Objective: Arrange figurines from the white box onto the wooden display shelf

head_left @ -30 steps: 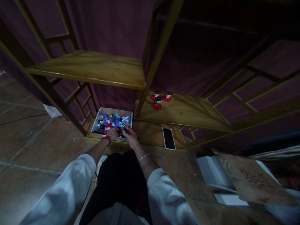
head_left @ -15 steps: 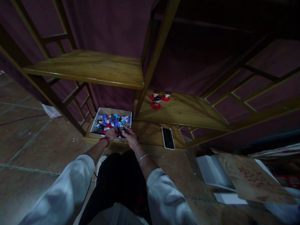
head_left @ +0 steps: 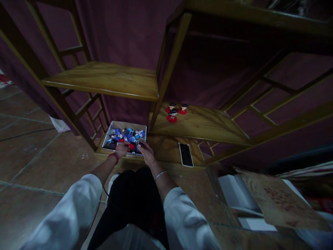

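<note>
Grip: left hand curled, right hand reaching in, pinch on either unclear | red figure between both, at near rim of box | shelf overhangs box, post just right | phone further right, apart | floor open leftward.

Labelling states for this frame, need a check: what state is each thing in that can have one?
box: open, no lid on it, heaped with small figurines.
three red-based figurines: upright, grouped close on the right-hand shelf.
phone: flat on the bottom board, screen dark.
left hand: curled over the box's front edge; grip unclear.
right hand: fingers at the box's front corner; grip unclear.
</note>
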Motion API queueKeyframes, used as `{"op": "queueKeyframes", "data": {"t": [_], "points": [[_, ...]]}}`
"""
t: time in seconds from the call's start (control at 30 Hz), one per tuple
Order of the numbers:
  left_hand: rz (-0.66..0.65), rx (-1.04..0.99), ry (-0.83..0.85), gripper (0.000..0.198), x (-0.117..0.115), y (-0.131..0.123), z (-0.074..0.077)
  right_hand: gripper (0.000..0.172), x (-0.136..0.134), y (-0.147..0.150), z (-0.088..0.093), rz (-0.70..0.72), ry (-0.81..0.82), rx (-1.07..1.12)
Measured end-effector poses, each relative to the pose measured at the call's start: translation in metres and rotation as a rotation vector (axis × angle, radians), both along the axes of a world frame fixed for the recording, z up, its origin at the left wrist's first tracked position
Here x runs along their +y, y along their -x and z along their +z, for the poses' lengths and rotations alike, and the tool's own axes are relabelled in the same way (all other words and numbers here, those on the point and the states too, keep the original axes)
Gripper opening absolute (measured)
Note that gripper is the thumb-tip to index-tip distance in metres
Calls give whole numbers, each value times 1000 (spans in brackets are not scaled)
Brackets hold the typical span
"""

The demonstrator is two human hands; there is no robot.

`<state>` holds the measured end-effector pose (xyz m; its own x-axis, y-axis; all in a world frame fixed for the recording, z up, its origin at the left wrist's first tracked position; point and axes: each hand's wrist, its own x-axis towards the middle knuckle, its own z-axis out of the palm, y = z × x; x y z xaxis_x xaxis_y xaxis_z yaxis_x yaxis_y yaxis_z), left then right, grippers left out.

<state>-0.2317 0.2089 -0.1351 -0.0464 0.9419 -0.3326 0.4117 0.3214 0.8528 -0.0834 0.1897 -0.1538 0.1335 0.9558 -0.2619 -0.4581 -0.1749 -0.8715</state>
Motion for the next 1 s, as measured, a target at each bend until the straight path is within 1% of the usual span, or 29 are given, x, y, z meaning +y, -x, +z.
{"op": "queueKeyframes", "data": {"t": [0.1,0.17,0.3,0.4,0.5,0.63,0.77,0.87,1.0], "points": [[135,-249,40,17,-5,-4,7,47,-3,-1,5,12,-9,43],[191,-380,56,17,-8,-6,12,47,-4,-2,8,21,0,57],[207,-447,52,15,-15,-9,17,44,-6,0,17,22,31,84],[246,-512,48,9,-19,-11,16,42,-10,1,22,39,42,85],[272,-571,20,12,-24,-11,16,41,-14,1,27,53,57,61],[257,-639,-4,16,-30,-12,20,39,-20,-1,34,69,61,54],[249,-701,3,15,-37,-15,27,36,-27,-3,42,88,45,42],[264,-749,14,13,-42,-18,32,36,-30,-5,44,91,30,28],[289,-834,68,16,-49,-21,35,36,-34,-5,44,77,1,-22]]}}
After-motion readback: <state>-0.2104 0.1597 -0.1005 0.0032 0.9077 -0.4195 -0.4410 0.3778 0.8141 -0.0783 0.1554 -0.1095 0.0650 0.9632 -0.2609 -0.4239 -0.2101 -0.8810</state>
